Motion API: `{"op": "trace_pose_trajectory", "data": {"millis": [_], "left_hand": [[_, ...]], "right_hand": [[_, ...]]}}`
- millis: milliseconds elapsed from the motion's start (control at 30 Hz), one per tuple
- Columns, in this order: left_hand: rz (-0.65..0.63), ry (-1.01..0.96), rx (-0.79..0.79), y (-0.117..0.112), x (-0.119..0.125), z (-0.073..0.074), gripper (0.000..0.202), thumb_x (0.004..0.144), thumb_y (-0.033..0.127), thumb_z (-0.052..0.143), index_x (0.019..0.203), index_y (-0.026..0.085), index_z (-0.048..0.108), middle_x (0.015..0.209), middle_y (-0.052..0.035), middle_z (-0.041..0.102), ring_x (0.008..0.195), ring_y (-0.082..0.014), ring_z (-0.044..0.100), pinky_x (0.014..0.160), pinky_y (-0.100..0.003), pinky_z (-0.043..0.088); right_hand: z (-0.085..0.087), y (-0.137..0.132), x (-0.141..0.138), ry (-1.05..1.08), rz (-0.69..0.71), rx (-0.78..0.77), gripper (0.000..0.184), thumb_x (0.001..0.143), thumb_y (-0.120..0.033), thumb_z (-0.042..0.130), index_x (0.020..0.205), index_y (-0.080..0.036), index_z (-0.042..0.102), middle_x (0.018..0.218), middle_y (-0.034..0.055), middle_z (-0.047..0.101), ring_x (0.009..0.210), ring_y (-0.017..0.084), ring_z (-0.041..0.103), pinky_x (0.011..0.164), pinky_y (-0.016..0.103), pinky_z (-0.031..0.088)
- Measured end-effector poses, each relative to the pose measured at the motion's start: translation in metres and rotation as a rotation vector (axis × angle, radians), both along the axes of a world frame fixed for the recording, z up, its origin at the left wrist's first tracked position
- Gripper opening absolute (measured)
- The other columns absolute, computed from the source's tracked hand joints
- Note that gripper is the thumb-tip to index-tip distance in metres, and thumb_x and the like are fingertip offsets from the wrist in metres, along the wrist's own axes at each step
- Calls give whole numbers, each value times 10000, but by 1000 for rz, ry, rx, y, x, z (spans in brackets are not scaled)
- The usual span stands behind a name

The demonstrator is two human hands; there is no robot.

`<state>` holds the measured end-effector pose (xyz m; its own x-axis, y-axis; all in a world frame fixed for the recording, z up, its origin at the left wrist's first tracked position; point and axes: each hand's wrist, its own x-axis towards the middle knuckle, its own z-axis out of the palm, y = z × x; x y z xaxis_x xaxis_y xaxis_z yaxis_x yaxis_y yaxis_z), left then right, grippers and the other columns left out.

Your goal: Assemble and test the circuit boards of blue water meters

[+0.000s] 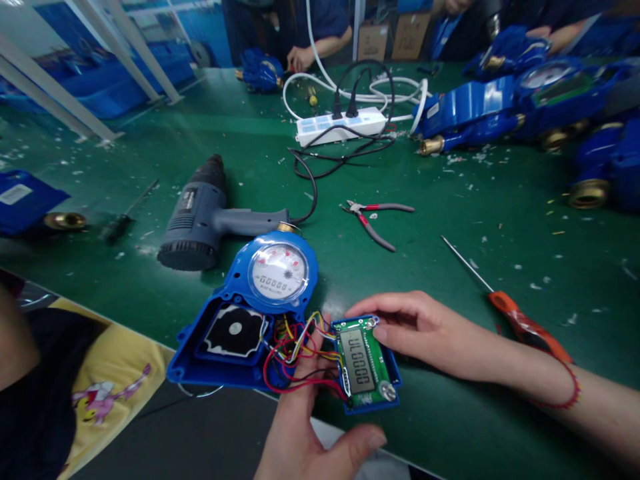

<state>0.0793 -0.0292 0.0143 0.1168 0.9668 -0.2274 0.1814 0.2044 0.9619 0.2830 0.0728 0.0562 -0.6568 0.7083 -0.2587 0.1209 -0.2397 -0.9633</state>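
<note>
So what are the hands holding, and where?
The small screen board: the right hand holds near its upper right corner. The left hand has fingers at the board's left side; whether they grip cannot be told.

Open lane across the desk (425, 253) between pliers (373, 207) and screwdriver (507, 305)! Hemmed in leftward by the heat gun (197, 217), barred farther back by a power strip (363, 120), and blocked up close by wires (295, 347) strung from meter (273, 273) to display board (357, 360).
</note>
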Motion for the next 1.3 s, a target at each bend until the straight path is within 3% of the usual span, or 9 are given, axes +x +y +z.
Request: {"op": "trace_pose_trajectory", "data": {"millis": [467, 700, 767, 867, 933, 1033, 1133, 1200, 1300], "left_hand": [[14, -81, -57, 5, 4, 5, 927, 677, 343, 801, 1431, 238, 272, 1458, -173, 427, 1338, -357, 418, 1113, -581, 320], [57, -81, -43, 7, 10, 12, 900, 691, 350, 796, 1426, 226, 291, 1406, -170, 494, 1283, -330, 495, 1055, -489, 438], [51, -154, -77, 8, 14, 17, 946, 669, 351, 817, 1440, 255, 278, 1355, -143, 552, 1167, -305, 600, 972, -434, 521], [36, -206, -191, 11, 20, 23, 1169, 613, 289, 856, 1490, 349, 85, 1291, -113, 602, 744, -201, 722, 626, -303, 616], [51, -172, -177, 15, 22, 23, 1229, 565, 258, 877, 1488, 364, 73, 1374, -119, 530, 814, -217, 722, 600, -281, 615], [90, -82, -64, 18, 23, 18, 1160, 534, 273, 886, 1468, 305, 199, 1471, -111, 421, 1248, -320, 531, 909, -369, 568], [81, 8, -48, 19, 23, 13, 1110, 555, 267, 871, 1462, 279, 229, 1416, -110, 483, 1261, -329, 517, 1000, -439, 502], [67, 38, -32, 19, 24, 13, 1107, 546, 259, 871, 1458, 266, 242, 1405, -120, 486, 1227, -333, 546, 1001, -456, 499], [85, 94, -1, 20, 26, 14, 1114, 517, 261, 876, 1450, 241, 267, 1370, -139, 509, 1192, -353, 564, 980, -490, 510]], "right_hand": [[-1, -3, -1, 1, 0, 24, 301, 879, -224, 516, 1153, -131, 599, 1093, 61, 646, 962, 175, 598, 814, 286, 474], [-1, -3, -2, -19, 9, 32, 308, 890, -242, 509, 1161, -124, 596, 1098, 72, 646, 955, 176, 598, 804, 289, 480], [-2, -4, -4, -26, 1, 51, 299, 886, -240, 510, 1146, -130, 605, 1080, 62, 651, 939, 170, 600, 794, 281, 486], [-1, -6, -8, -36, -29, 95, 287, 895, -243, 497, 1142, -151, 612, 1074, 49, 653, 940, 164, 608, 802, 277, 501], [5, -7, -6, -87, -27, 203, 292, 920, -268, 489, 1169, -177, 612, 1130, 50, 634, 995, 174, 599, 846, 294, 502], [23, -14, 15, -296, -53, 460, 346, 960, -375, 478, 1266, -243, 572, 1264, 59, 558, 1035, 190, 583, 862, 308, 504], [33, -25, 53, -690, -249, 788, 393, 966, -474, 430, 1243, -233, 573, 1199, 90, 579, 1005, 238, 583, 875, 381, 493], [25, -34, 78, -1022, -361, 955, 557, 949, -576, 362, 1236, -142, 561, 1093, 157, 591, 996, 328, 559, 865, 507, 470], [-2, -43, 102, -1325, -336, 955, 798, 919, -678, 266, 1361, -36, 436, 1016, 207, 565, 909, 368, 556, 766, 556, 488]]}}
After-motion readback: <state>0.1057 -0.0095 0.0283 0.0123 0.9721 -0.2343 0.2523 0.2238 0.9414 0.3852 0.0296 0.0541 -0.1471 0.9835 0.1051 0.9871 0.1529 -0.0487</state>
